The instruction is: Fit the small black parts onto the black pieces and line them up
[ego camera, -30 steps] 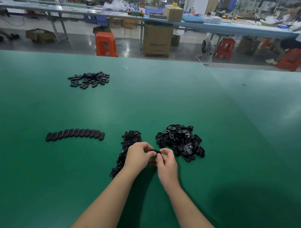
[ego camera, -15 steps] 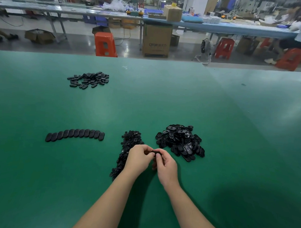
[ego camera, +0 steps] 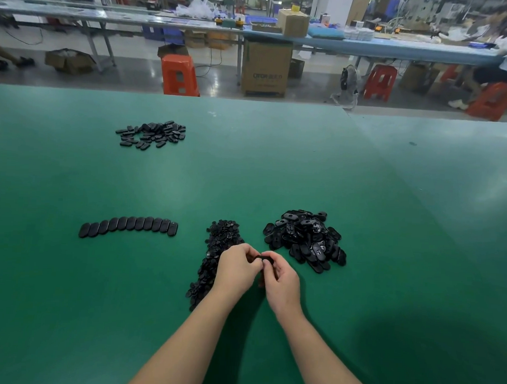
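Observation:
My left hand (ego camera: 235,270) and my right hand (ego camera: 281,280) meet above the green table (ego camera: 276,169), and both pinch one black oval piece (ego camera: 266,259) between their fingertips. Most of that piece is hidden by the fingers. A long heap of small black parts (ego camera: 215,253) lies just left of my left hand. To the right sits a pile of black oval pieces (ego camera: 305,241). A curved row of lined-up black pieces (ego camera: 129,227) lies flat on the table at the left.
A scattered group of black pieces (ego camera: 152,133) lies far back on the left of the table. Beyond the table's far edge stand orange stools (ego camera: 179,74), a cardboard box (ego camera: 265,68) and a long workbench. A seated person is at the far right.
Both hands stay together in the same spot over the table. The fingers have shifted slightly around the black piece between them. The piles and the row have not moved.

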The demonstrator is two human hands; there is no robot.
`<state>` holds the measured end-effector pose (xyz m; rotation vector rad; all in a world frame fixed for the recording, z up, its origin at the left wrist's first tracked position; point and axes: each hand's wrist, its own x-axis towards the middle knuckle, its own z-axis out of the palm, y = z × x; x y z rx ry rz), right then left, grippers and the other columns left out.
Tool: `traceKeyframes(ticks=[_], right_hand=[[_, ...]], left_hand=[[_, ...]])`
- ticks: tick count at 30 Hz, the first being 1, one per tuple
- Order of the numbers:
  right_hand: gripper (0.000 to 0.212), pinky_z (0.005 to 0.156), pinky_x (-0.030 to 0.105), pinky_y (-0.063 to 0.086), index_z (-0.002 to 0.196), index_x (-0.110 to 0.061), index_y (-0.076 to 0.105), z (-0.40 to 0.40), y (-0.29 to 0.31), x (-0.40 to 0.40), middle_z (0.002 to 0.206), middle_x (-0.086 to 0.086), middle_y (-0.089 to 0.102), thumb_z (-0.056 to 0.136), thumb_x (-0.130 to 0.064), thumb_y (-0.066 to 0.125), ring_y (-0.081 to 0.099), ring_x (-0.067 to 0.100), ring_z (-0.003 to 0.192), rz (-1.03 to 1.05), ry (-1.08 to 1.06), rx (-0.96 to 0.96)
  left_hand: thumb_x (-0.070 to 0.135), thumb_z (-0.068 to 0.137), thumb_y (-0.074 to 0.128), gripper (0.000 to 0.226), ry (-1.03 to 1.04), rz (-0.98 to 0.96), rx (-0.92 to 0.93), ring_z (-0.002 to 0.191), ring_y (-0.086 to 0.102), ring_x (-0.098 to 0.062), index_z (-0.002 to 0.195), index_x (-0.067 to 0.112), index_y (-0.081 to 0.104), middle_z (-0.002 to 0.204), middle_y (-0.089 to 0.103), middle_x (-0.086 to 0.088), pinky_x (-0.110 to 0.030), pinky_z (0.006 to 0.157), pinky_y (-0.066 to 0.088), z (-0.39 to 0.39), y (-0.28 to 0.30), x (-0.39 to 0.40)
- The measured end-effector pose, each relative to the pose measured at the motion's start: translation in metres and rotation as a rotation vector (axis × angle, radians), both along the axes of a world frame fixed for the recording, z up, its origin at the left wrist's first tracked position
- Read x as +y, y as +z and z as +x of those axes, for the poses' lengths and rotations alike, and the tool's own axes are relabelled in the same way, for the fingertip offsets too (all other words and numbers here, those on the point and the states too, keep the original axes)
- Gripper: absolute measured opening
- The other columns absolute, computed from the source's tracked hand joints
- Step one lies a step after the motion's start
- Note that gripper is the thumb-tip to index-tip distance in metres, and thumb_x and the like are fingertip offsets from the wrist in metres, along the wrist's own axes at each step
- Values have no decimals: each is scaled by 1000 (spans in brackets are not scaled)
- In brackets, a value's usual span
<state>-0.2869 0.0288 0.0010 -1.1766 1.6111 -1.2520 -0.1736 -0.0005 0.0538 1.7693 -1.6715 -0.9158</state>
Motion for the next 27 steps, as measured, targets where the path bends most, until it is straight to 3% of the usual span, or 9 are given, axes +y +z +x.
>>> traceKeyframes(ticks=[4, 10, 15, 18, 20, 22, 25, 27], right_hand=[[16, 77, 37, 58, 106, -23, 72, 0, 1, 1, 91, -6, 76, 100, -14, 60, 70, 13, 81, 3, -7, -6], [20, 58, 30, 52, 95, -31, 66, 1, 4, 2, 79, -9, 72, 100, -12, 60, 59, 6, 59, -37, -30, -39], [16, 63, 31, 53, 97, -31, 66, 1, 5, 2, 79, -9, 71, 101, -17, 59, 59, 4, 64, -10, -17, -29], [16, 57, 29, 53, 103, -31, 66, 2, 8, 3, 84, 0, 73, 102, -17, 58, 61, 11, 63, -13, -11, -93], [16, 55, 30, 52, 111, -29, 64, 3, 10, 3, 83, 4, 71, 103, -18, 57, 59, 13, 60, -19, -24, -130], [14, 55, 30, 52, 113, -25, 63, 3, 11, 4, 80, 2, 70, 103, -18, 56, 58, 10, 58, -13, -25, -137], [12, 56, 28, 54, 108, -27, 64, 2, 12, 6, 80, 0, 69, 103, -22, 54, 59, 7, 58, 6, 6, -89], [12, 57, 27, 55, 105, -27, 65, 0, 12, 6, 80, 0, 69, 104, -23, 54, 59, 6, 59, 13, 22, -64]], left_hand=[[21, 88, 68, 5, 0, -23, 4, 74, 60, -2, 89, 20, 73, 81, 68, 11, -13, 62, 43, -1, -3, 3], [15, 92, 63, 14, -106, -124, -40, 67, 53, 5, 98, 21, 73, 83, 66, 14, -6, 60, 38, 2, -6, 5], [13, 95, 57, 31, -237, -248, -196, 101, 62, -16, 124, 20, 65, 111, 66, 4, -33, 92, 50, 7, -9, 6], [21, 98, 54, 29, -283, -333, -298, 99, 63, -18, 125, 26, 63, 109, 64, 6, -35, 85, 51, 14, -11, 6], [26, 97, 56, 25, -225, -390, -350, 95, 65, -18, 121, 27, 64, 107, 65, 7, -34, 77, 52, 22, -9, 3], [29, 95, 60, 24, -40, -402, -336, 92, 66, -19, 118, 26, 67, 106, 67, 7, -32, 73, 50, 37, -6, -3], [32, 93, 64, 19, 256, -310, -297, 77, 63, -17, 108, 23, 69, 94, 67, 6, -29, 64, 46, 74, -8, -17], [37, 93, 63, 19, 345, -227, -333, 70, 60, -16, 101, 21, 69, 87, 65, 6, -29, 59, 46, 98, -15, -22]])
